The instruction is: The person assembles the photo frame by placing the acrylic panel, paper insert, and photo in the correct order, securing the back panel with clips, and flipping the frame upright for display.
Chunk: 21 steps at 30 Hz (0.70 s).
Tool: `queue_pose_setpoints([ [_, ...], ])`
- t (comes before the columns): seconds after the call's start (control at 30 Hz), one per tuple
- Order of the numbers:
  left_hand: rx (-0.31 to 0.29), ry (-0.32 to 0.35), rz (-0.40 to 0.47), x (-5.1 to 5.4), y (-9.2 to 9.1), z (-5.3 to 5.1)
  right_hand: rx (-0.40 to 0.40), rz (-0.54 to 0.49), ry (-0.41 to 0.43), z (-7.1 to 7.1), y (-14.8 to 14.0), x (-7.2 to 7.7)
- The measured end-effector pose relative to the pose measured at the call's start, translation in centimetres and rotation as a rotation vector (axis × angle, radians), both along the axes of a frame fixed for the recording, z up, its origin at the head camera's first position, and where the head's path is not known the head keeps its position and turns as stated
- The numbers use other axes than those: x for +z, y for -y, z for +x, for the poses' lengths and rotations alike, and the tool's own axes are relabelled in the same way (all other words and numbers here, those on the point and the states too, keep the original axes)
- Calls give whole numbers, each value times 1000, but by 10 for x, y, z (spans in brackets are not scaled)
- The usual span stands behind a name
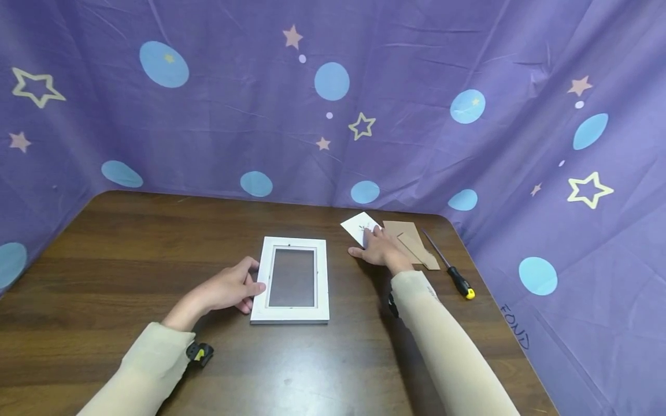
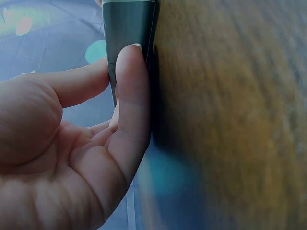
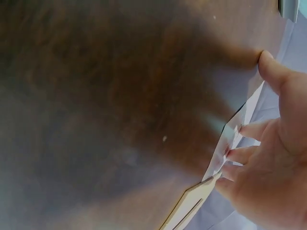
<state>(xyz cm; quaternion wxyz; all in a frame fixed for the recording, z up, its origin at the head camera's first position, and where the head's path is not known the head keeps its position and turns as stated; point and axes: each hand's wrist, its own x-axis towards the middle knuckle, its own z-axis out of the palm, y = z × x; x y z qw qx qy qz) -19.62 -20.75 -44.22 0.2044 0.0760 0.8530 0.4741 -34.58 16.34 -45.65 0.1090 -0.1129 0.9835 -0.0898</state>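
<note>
A white picture frame [image 1: 291, 315] lies on the table with its inner opening showing a dark pane. At its left side, my left hand [image 1: 226, 288] grips the edge, thumb on top of the border. The left wrist view shows the thumb and fingers against the frame's side [image 2: 128, 24]. Farther right, my right hand [image 1: 384, 253] reaches over a white card [image 1: 356, 224] bearing a small dark print. Its spread fingertips touch the card [image 3: 217, 160] in the right wrist view. A brown backing board [image 1: 403, 227] with a stand leg lies partly behind that hand.
On the right, a screwdriver [image 1: 459, 281] with a black and yellow handle lies beside the backing board. The brown wooden table [image 1: 130, 242] ends at a purple curtain [image 1: 218, 115] with stars and blue spots, at the back and right.
</note>
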Motion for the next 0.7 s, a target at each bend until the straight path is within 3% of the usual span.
queue_pose_setpoints([
  [0.23, -7, -9, 7, 2, 1, 1, -6, -68, 12, 13, 7, 7],
  [0.47, 6, 4, 9, -2, 1, -1, -5, -39, -22, 18, 14, 9],
  [0.7, -4, -10, 14, 0, 0, 1, -18, -12, -56, 20, 18, 9],
])
